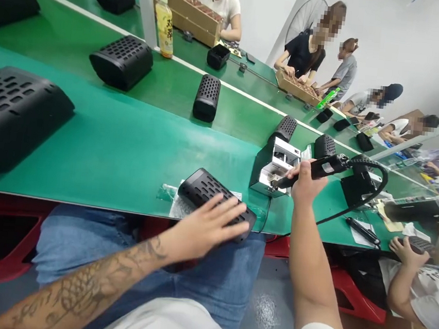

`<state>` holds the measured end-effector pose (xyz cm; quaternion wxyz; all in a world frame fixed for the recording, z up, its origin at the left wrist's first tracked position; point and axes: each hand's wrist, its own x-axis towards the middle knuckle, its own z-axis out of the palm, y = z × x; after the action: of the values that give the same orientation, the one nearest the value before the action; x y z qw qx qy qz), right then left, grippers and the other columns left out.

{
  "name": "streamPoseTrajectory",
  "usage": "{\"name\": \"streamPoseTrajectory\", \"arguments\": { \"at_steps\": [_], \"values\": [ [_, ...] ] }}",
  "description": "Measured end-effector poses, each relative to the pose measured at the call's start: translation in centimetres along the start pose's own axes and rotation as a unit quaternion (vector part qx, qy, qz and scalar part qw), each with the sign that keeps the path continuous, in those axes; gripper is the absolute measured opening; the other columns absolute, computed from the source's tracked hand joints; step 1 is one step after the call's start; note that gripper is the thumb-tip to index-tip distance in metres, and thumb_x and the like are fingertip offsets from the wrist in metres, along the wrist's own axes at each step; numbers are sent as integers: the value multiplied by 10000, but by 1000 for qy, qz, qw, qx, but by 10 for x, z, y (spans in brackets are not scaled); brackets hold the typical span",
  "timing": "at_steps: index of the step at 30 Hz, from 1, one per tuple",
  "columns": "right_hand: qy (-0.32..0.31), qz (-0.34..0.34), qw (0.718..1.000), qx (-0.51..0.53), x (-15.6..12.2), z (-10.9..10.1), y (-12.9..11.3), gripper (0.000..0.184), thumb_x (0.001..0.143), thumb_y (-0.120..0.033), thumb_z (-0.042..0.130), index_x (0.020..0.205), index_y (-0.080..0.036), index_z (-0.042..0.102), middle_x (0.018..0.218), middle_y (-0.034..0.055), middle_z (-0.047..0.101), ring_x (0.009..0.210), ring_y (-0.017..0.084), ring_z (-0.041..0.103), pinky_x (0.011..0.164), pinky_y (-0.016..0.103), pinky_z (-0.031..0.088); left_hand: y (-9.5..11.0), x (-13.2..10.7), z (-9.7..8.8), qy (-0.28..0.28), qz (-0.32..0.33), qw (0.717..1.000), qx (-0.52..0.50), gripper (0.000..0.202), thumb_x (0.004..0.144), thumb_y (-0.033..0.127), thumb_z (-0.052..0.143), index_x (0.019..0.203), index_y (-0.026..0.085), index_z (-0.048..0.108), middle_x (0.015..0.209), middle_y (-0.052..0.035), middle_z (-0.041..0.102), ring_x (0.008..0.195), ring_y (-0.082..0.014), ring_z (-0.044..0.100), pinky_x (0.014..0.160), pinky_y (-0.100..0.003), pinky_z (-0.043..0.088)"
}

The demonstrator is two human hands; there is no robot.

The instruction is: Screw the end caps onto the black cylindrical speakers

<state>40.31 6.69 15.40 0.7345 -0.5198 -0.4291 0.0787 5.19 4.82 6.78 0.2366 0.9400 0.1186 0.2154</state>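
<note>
The left hand (204,231), spread, probably steadies the black perforated plastic housing (200,187) at the green table (119,155) edge — the right hand (307,182) grips a black corded screwdriver (327,166) at a silver-and-black metal box (264,172).

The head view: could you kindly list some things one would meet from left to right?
Large perforated black casing, yellow bottle, left hand, silver-and-black machine, right hand, unheld slim black tool.

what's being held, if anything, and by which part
The right hand holds a black electric screwdriver around its body, toward the front; the left hand rests spread on a slotted black housing.
</note>
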Motion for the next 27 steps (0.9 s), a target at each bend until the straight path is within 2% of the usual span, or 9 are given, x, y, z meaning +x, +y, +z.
{"name": "streamPoseTrajectory", "arguments": {
  "at_steps": [1, 3, 7, 11, 15, 18, 22, 24, 27],
  "values": [
    [-11, 8, 1000, -1, -6, -2, -1, 607, 817, -738, 991, 896, -262, 624, 533, -117, 605, 396, 135, 575, 477, 316, 546, -10, 19, -19, -21, -6, 999, 35, 1025, 844, 109, 810, 1787, 443, 589, 1843, -79, 612, 1750, -484, 525, 1500, -762, 325],
    [-27, 16, 999, -5, -15, -6, -5, 573, 851, -708, 986, 903, -253, 642, 554, -102, 627, 412, 143, 602, 474, 315, 543, -26, 48, -45, -69, -24, 994, 80, 986, 775, 257, 944, 1719, 249, 659, 1624, -227, 730, 1560, -541, 646, 1398, -731, 413],
    [12, -40, 999, 18, -13, -6, -8, 539, 892, -708, 958, 957, -262, 661, 577, -100, 634, 432, 149, 613, 510, 332, 593, -34, 69, -61, -77, -110, 973, 188, 1047, 754, 410, 1016, 1691, 117, 651, 1338, -279, 749, 1284, -537, 692, 1179, -645, 500],
    [25, -49, 998, 23, 3, 0, 3, 607, 863, -796, 932, 900, -291, 597, 547, -120, 569, 408, 137, 562, 483, 318, 572, -27, 67, -70, -122, -150, 955, 226, 1084, 893, 604, 946, 1794, 147, 556, 1383, -270, 715, 1238, -481, 706, 1079, -553, 531],
    [-26, 4, 1000, -7, -5, -3, 9, 634, 825, -800, 964, 860, -279, 604, 533, -107, 598, 410, 139, 588, 466, 302, 547, -20, 62, -79, -159, -155, 950, 218, 1012, 971, 608, 890, 1824, 196, 537, 1437, -245, 709, 1238, -439, 728, 1031, -492, 552],
    [-37, 13, 999, -3, -18, -9, -1, 608, 835, -762, 982, 886, -273, 624, 532, -110, 614, 401, 139, 587, 464, 301, 550, -13, 56, -76, -156, -146, 953, 216, 979, 985, 584, 890, 1814, 180, 561, 1459, -260, 707, 1261, -448, 728, 1064, -509, 557],
    [15, -68, 996, 56, -20, -12, -19, 526, 920, -703, 943, 941, -281, 630, 572, -121, 620, 440, 132, 605, 540, 323, 619, -8, 47, -68, -129, -132, 957, 223, 968, 992, 567, 891, 1810, 163, 566, 1446, -270, 718, 1252, -449, 728, 1091, -530, 551],
    [23, -90, 994, 51, -15, -9, -19, 541, 907, -703, 954, 926, -288, 607, 581, -119, 620, 453, 134, 610, 556, 333, 631, -10, 46, -66, -116, -130, 958, 226, 964, 991, 566, 892, 1806, 163, 570, 1446, -267, 729, 1245, -447, 732, 1083, -529, 551],
    [9, -56, 998, 32, -9, -4, -7, 582, 851, -724, 983, 912, -304, 585, 562, -130, 598, 429, 141, 589, 527, 346, 616, -13, 46, -65, -114, -129, 959, 227, 961, 996, 570, 884, 1804, 151, 574, 1444, -266, 752, 1236, -448, 748, 1074, -534, 556]
  ]
}}
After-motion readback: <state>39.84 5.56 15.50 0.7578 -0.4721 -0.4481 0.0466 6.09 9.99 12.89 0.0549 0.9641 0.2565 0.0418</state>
